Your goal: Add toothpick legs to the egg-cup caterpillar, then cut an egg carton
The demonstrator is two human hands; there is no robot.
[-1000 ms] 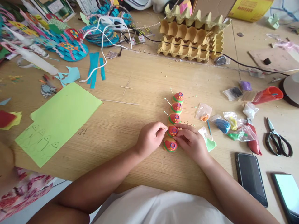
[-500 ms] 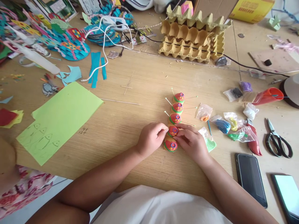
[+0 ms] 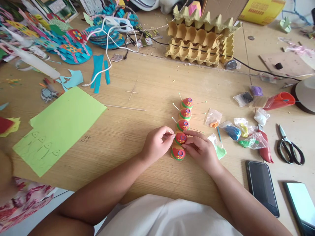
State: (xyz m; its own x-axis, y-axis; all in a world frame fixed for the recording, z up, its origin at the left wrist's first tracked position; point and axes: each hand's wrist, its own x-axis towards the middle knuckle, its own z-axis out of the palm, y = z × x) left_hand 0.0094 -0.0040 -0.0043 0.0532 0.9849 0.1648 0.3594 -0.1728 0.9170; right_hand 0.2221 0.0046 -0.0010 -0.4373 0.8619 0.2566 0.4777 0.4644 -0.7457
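Toward the near edge of the bench (image 3: 147, 82), a little right of its middle, a row of five decorated domes (image 3: 183, 125) is laid in a line running away from that edge. Thin pale-headed pins (image 3: 176, 107) are seen sticking out of both sides of the three farther domes. The fourth dome (image 3: 180, 138), second from the near edge, is held between both hands. The left hand (image 3: 157, 144) is closed in a fine pinch at the dome's left flank, apparently on a thin pin (image 3: 171, 132), though little of it can be made out. The right hand (image 3: 200, 150) is curled, with thumb and forefinger gripping the dome's right side.

For the work to be done well, it is judged that the dome should be braced firmly by the right hand while the pin is kept level and matched in height and slant to those on the farther domes. Pressure is best kept light, so that the shell is not crushed and the neighbouring domes are not pushed out of line.

Small bags of coloured clay (image 3: 232, 131) lie just right of the row, with scissors (image 3: 290, 149) and two phones (image 3: 262, 186) nearer the right edge. A green sheet (image 3: 61, 127) lies toward the left edge, and egg cartons (image 3: 201, 39) are stacked at the far edge
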